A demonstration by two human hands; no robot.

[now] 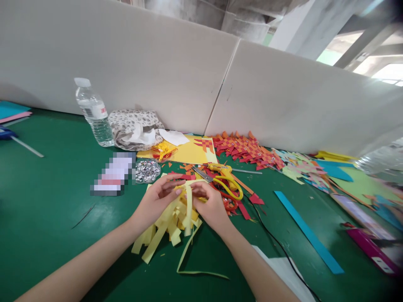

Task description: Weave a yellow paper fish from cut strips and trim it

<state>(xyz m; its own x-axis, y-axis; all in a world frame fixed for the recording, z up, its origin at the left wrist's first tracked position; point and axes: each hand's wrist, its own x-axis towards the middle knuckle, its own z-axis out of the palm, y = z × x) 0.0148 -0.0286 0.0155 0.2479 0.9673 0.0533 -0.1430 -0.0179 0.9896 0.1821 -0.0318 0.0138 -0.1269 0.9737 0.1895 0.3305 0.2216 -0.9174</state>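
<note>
Both of my hands rest on a loose heap of yellow paper strips (171,226) on the green table (47,209). My left hand (157,200) pinches one strip near the top of the heap, fingers closed. My right hand (211,205) grips the same bundle from the right, fingers curled. Yellow-handled scissors (225,179) lie just behind my right hand. One long thin yellow strip (195,268) trails toward me.
A water bottle (93,113), a patterned cloth pouch (135,128) and a dish of small beads (147,170) stand at the back. Red and orange woven paper pieces (248,149) and a blue strip (307,230) lie to the right. A black cable (277,243) runs along the table.
</note>
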